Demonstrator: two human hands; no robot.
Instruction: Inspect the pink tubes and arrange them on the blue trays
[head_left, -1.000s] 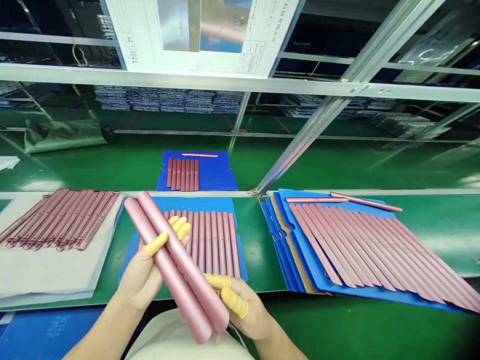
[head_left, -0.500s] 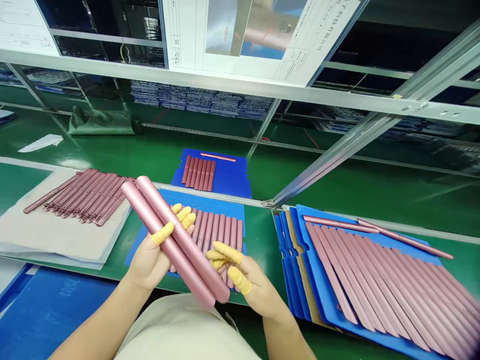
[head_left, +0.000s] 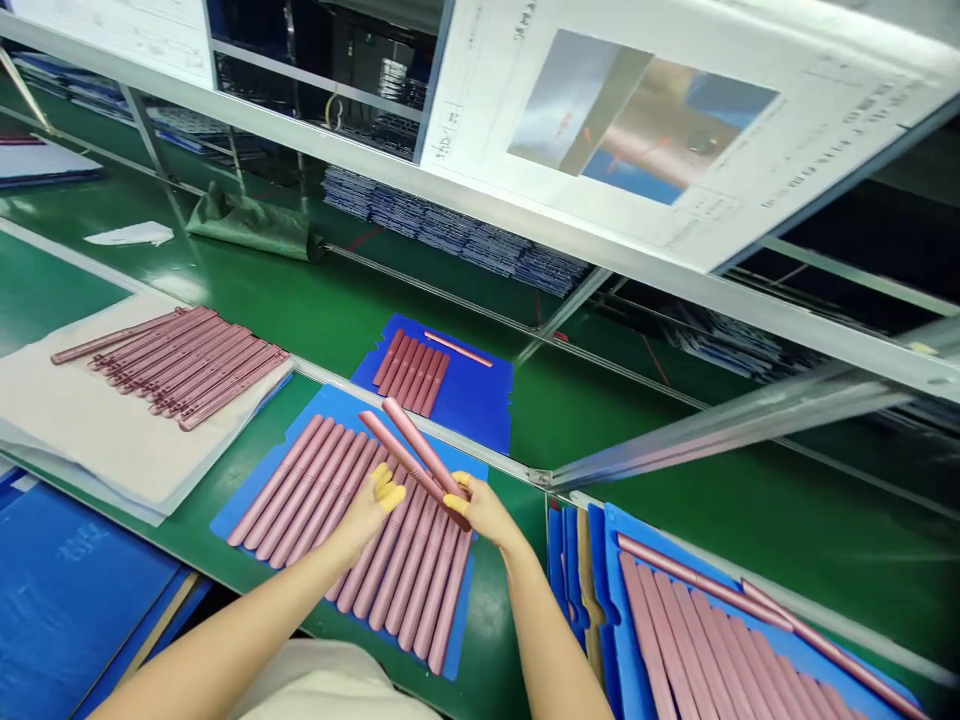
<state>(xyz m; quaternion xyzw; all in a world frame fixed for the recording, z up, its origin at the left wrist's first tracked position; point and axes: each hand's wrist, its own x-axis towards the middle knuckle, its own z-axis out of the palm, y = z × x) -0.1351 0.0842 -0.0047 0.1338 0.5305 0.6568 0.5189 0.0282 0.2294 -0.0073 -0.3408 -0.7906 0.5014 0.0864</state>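
Two long, glossy pink strips with rounded faces are pinched near their lower ends by my right hand. They fan slightly apart toward their far ends. My left hand is just to the left and below them, its fingers apart and seemingly holding nothing. Both hands wear yellow finger cots on several fingertips. Beneath the hands lies a blue sheet bearing a row of similar pink strips, partly hidden by my left forearm.
Pink slotted strips lie on white paper at left. A darker blue sheet behind holds several shorter-looking strips. Stacked blue sheets with more strips stand at right. A metal post and shelf rail frame the bench.
The two strips have moved from my left hand to my right hand and lowered over the row. My left hand has let go. The view has tilted and shifted.
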